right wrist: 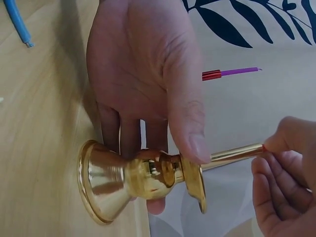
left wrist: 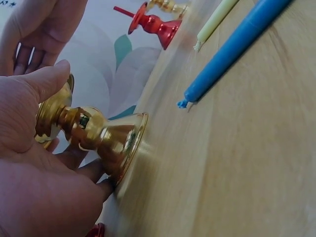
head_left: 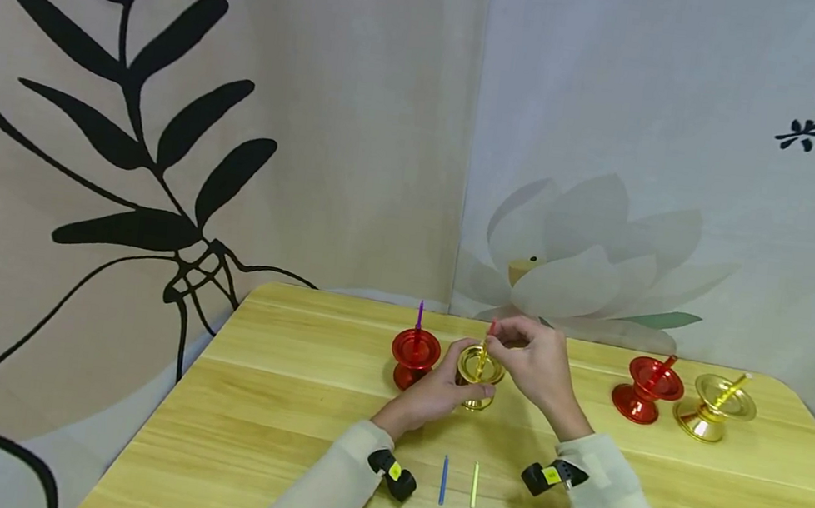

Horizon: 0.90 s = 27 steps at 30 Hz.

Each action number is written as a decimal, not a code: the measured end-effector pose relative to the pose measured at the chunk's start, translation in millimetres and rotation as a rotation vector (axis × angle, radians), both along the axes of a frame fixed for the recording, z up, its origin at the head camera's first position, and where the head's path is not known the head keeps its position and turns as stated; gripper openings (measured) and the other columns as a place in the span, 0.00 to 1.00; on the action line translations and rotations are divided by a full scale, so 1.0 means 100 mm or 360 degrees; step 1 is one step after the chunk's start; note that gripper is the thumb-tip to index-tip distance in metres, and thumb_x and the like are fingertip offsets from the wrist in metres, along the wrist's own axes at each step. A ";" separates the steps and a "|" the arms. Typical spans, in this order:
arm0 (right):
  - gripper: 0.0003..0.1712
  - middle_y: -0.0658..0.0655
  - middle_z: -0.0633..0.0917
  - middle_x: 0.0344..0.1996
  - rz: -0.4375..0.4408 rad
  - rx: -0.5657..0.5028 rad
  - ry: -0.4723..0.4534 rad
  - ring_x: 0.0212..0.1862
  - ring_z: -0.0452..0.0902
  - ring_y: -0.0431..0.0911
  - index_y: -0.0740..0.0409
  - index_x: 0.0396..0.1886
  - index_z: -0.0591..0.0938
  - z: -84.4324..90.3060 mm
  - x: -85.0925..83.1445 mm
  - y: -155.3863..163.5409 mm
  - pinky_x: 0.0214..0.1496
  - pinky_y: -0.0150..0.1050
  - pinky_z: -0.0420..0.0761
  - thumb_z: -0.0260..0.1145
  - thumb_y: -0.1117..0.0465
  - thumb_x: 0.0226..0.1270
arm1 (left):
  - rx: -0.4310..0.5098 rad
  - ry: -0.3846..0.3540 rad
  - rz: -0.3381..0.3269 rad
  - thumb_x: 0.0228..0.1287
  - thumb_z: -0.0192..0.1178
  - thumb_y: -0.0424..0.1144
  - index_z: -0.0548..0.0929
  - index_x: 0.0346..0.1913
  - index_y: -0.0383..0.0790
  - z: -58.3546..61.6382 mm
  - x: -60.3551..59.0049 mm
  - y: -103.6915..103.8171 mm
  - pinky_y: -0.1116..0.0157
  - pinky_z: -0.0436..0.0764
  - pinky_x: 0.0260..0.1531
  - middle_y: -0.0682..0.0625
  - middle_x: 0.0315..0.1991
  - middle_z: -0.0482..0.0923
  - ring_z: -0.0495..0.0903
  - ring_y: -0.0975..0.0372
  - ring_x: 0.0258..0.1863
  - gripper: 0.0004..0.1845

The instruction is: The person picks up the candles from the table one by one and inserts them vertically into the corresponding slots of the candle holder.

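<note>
A gold candle holder [head_left: 479,373] stands on the wooden table [head_left: 284,408] at the middle. My left hand [head_left: 469,392] grips its stem, thumb on the dish rim and fingers behind, as the left wrist view shows around the gold candle holder [left wrist: 94,131]. My right hand [head_left: 500,337] pinches the top of a thin red candle [head_left: 490,330] that sits in the holder's gold tube [right wrist: 232,154]. Only a red tip shows at the right hand [right wrist: 276,163] fingertips. Left of the holder stands a red candle holder [head_left: 414,354] with an upright purple candle [head_left: 420,314].
A blue candle [head_left: 444,480] and a pale yellow candle [head_left: 474,485] lie loose between my forearms. At the right stand a red holder [head_left: 644,390] with a leaning red candle and a gold holder [head_left: 715,406] with a yellow candle. Printed cloth hangs behind the table.
</note>
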State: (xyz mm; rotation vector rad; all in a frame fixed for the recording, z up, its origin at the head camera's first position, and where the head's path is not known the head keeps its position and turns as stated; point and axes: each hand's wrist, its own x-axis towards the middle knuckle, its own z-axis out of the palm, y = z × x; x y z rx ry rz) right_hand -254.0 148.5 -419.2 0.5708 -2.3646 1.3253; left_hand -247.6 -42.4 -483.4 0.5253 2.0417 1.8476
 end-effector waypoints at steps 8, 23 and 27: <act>0.04 0.54 0.92 0.36 -0.0027 -0.0005 -0.0073 0.40 0.90 0.49 0.60 0.43 0.92 -0.03 0.04 0.09 0.44 0.33 0.86 0.77 0.69 0.70 | 0.0019 -0.0014 -0.0005 0.81 0.68 0.44 0.53 0.87 0.48 -0.02 -0.01 0.00 0.51 0.69 0.77 0.43 0.76 0.72 0.72 0.52 0.77 0.44; 0.05 0.49 0.92 0.35 -0.0306 0.0122 -0.0091 0.37 0.87 0.37 0.55 0.41 0.93 -0.09 0.44 0.76 0.42 0.30 0.84 0.80 0.65 0.68 | -0.0112 -0.0016 0.0099 0.80 0.68 0.48 0.50 0.88 0.48 -0.01 -0.03 0.02 0.44 0.61 0.81 0.40 0.80 0.67 0.61 0.46 0.83 0.47; 0.07 0.52 0.92 0.36 -0.0410 0.0095 -0.0083 0.37 0.85 0.32 0.59 0.44 0.93 -0.12 0.53 1.05 0.41 0.22 0.80 0.80 0.64 0.69 | -0.0093 -0.0025 0.0117 0.80 0.69 0.48 0.50 0.88 0.47 0.00 -0.04 0.03 0.41 0.59 0.81 0.39 0.79 0.68 0.61 0.44 0.83 0.47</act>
